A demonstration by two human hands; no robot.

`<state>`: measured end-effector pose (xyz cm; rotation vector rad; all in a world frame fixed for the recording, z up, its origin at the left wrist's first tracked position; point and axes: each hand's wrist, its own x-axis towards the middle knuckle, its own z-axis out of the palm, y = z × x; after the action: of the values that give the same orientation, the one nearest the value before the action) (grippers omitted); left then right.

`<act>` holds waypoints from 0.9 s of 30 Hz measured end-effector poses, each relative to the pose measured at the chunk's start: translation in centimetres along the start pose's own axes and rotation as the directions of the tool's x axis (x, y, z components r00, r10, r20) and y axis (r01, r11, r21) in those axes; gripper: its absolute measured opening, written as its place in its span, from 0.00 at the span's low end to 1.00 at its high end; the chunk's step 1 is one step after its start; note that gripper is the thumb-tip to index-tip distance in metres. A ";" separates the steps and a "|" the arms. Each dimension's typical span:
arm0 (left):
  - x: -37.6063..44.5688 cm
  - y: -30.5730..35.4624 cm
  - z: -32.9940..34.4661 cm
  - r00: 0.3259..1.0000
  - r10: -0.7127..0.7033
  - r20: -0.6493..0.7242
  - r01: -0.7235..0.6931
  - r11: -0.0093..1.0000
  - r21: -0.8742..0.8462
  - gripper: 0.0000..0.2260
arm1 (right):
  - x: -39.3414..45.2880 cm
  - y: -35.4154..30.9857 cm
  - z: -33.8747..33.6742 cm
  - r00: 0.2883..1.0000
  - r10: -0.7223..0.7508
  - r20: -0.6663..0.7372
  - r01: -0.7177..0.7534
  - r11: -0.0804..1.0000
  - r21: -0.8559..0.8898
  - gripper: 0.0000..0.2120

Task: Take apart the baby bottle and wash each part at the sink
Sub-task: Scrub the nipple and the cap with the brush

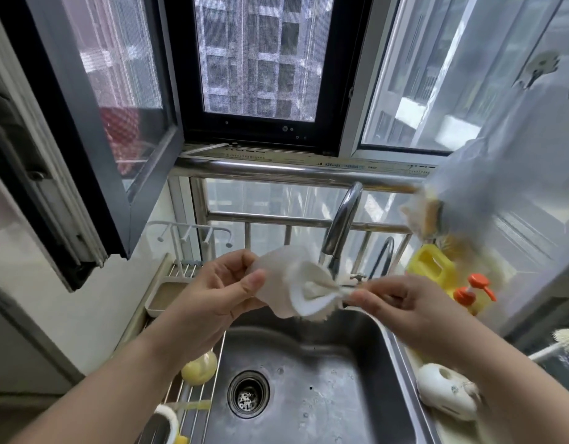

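Note:
Over the sink (pixel 366 354), my left hand (pixel 222 286) grips a soft cream, see-through bottle part (pixel 276 267), its open end turned right. My right hand (pixel 398 302) pinches the thin handle of a small brush (pixel 349 289), whose white head (pixel 309 301) sits in the mouth of the part. Motion blur hides which bottle part it is. A pale yellow domed piece (pixel 200 368) lies on the wire rack (pixel 193 402) left of the basin. Another white-rimmed piece (pixel 166 416) shows at the bottom left.
The faucet (pixel 341 225) arches just behind my hands; no running water is visible. A yellow jug (pixel 430 267) and orange-capped pump bottles (pixel 472 293) stand at the back right. A white rounded object (pixel 446 390) and a long bottle brush (pixel 565 341) lie on the right counter.

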<state>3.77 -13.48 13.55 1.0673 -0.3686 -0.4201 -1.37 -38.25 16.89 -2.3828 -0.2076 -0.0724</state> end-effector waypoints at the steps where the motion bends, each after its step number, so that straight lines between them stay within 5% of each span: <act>1: -0.2 0.0 -0.1 1.000 -0.003 -0.005 0.003 1.000 -0.002 0.17 | 0.2 0.7 -0.6 0.998 0.037 -0.048 -0.038 0.999 -0.025 0.17; 4: -0.2 -0.4 0.2 0.999 0.001 0.032 -0.002 1.000 0.023 0.16 | 1.6 0.9 -0.7 0.977 0.061 -0.205 -0.063 0.998 -0.003 0.13; 9: -0.3 -0.1 -0.6 1.000 0.022 -0.014 -0.022 1.000 0.009 0.17 | 0.4 0.3 0.2 1.000 -0.015 0.016 0.015 0.999 -0.050 0.10; 11: -0.4 0.0 -0.7 0.999 0.029 -0.031 -0.029 0.999 -0.026 0.17 | 0.3 1.6 -0.3 0.996 0.067 -0.053 -0.070 0.995 -0.069 0.08; 17: 0.6 0.5 0.6 0.998 0.008 -0.066 -0.018 0.988 -0.156 0.27 | 1.6 1.3 1.1 0.988 0.079 -0.133 -0.057 0.985 0.161 0.20; 22: 0.4 1.0 -0.3 0.995 -0.082 0.049 0.079 0.995 0.068 0.21 | 1.2 2.5 1.0 0.990 0.088 -0.110 -0.073 0.988 0.139 0.21; 27: 1.4 0.9 -0.1 0.991 -0.130 -0.038 0.135 0.968 0.213 0.13 | 1.9 1.5 1.1 0.992 0.081 -0.095 -0.068 0.988 0.137 0.14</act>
<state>5.16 -13.69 14.43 1.3128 -0.3277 -0.4947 0.74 -38.34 15.22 -2.2440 -0.0729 -0.1380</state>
